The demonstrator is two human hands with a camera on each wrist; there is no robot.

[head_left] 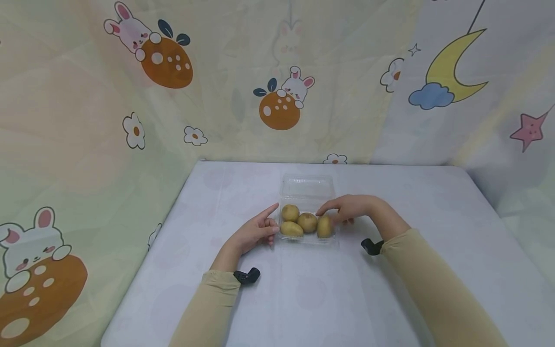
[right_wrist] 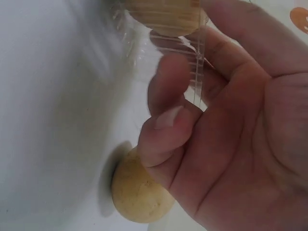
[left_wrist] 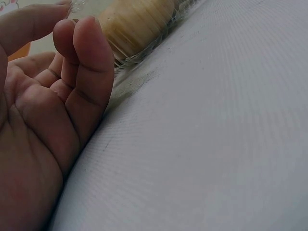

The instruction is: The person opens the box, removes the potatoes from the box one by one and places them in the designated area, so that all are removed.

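Right wrist cam shows loose potato [right_wrist: 141, 190] head cam misses, near R hand [right_wrist: 240, 118] (curled, grip unclear).

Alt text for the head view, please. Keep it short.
A left hand and a right hand flank an open clear box with four potatoes in it. The box sits on a white table before a cartoon-print backdrop.

Four yellowish potatoes [head_left: 307, 222] lie in a clear plastic box [head_left: 307, 240], lid open; another potato [right_wrist: 140, 192] rests outside it.
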